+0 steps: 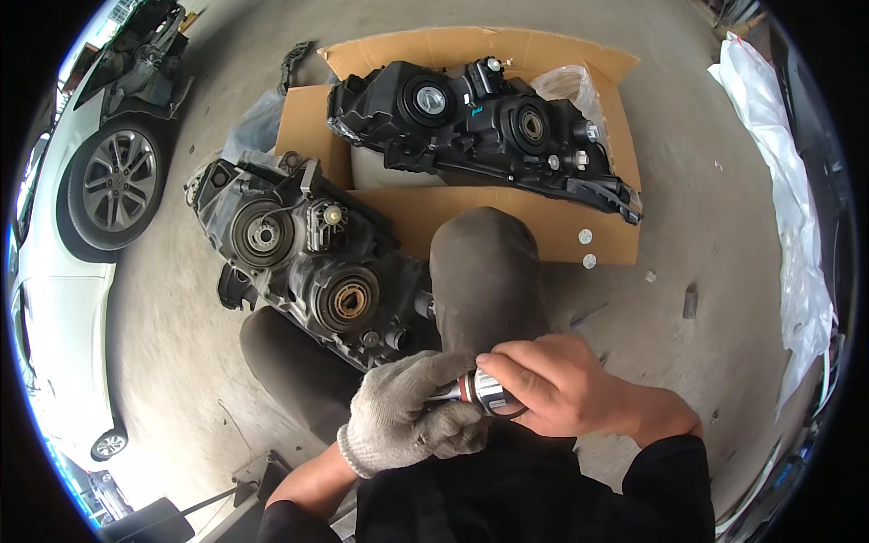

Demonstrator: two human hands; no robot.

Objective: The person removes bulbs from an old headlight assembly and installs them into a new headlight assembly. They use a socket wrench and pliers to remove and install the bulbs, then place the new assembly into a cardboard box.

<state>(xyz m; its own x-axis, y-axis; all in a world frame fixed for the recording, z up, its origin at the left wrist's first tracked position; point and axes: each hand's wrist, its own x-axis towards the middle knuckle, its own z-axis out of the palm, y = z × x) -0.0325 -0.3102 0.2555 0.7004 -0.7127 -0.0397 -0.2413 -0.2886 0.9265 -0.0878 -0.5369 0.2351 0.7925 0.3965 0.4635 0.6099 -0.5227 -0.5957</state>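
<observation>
In front of my lap, my left hand (pixel 412 412), in a pale knitted glove, closes round one end of a shiny chrome cylinder (pixel 491 393) with a red ring and a dark rim. My bare right hand (pixel 557 385) grips its other end, thumb toward the glove. Both ends are partly hidden by fingers, so I cannot tell its exact kind. Beyond my hands, a dusty black headlight (pixel 299 244) lies back side up by my knees, its round openings showing. A cleaner black headlight (pixel 493 122) rests across an open cardboard box (pixel 507 222) farther off.
Clear plastic wrap (pixel 575 88) pokes out of the box. A white car with a dark wheel (pixel 116 184) stands at the left. White plastic sheeting (pixel 769 136) hangs along the right. Small debris (pixel 691 301) lies on the concrete floor (pixel 670 217).
</observation>
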